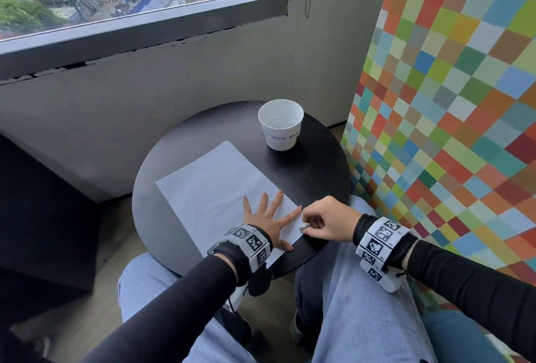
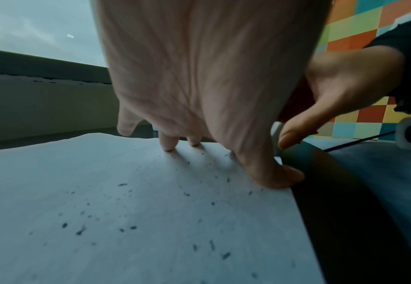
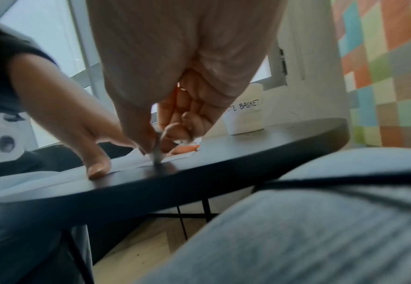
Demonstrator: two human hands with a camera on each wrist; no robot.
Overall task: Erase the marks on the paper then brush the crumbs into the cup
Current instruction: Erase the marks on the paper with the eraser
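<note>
A white sheet of paper (image 1: 208, 188) lies slantwise on the round black table (image 1: 316, 180). My left hand (image 1: 268, 216) presses flat on its near right corner, fingers spread and straight. Dark eraser crumbs (image 2: 126, 227) are scattered over the paper (image 2: 102, 192) below that hand (image 2: 199, 80). My right hand (image 1: 311, 223) pinches a small whitish eraser (image 1: 303, 227) between thumb and fingers. The eraser's tip (image 3: 157, 154) touches down right at the paper's right edge. The white cup (image 1: 280, 124) labelled "WASTE BASKET" stands upright at the far right of the table, apart from both hands.
My knees in light jeans (image 1: 362, 290) sit under the table's near edge. A chequered coloured wall (image 1: 449, 101) stands close on the right. A grey wall and window lie behind the table, and a dark block (image 1: 43, 217) is on the left.
</note>
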